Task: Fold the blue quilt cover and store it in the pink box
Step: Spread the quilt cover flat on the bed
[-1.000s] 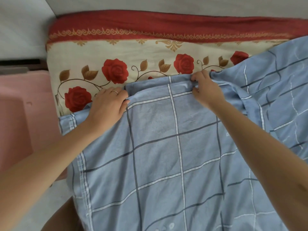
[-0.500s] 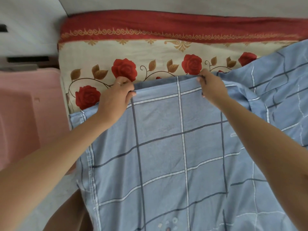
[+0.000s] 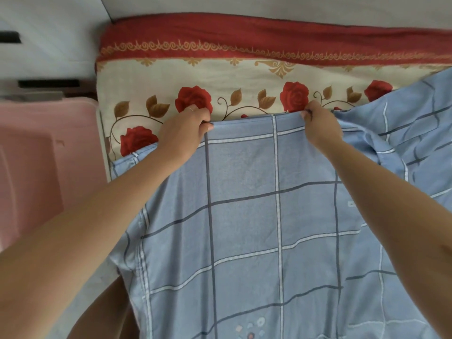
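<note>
Blue quilt cover (image 3: 244, 216): soft matte woven cloth, light blue, with a grid of thin dark-grey and white lines and a small cartoon print near its lower edge. It lies spread on the bed over the rose sheet (image 3: 244, 77). The top edge is folded straight and taut between the two hands. The part right of that edge is bunched, with diagonal creases.

Left hand (image 3: 186, 128): at the cover's top edge, left end of the taut span, fingers curled down over the hem and gripping it. There is a thin ring (image 3: 191, 109) on one finger.

Right hand (image 3: 318, 126): on the same edge, right end of the span, fingertips pinching the hem.

The rose sheet is exposed above the cover's top edge: cream ground, red roses, brown leaves and vines, then a dark red band with gold scrollwork farther up.

Pink box (image 3: 36, 155): left of the cover, beside the bed, apart from the cloth. It is smooth plastic with rounded corners.

White cabinet (image 3: 49, 45): above the box, upper left of the cover, flat fronts with dark slots.
</note>
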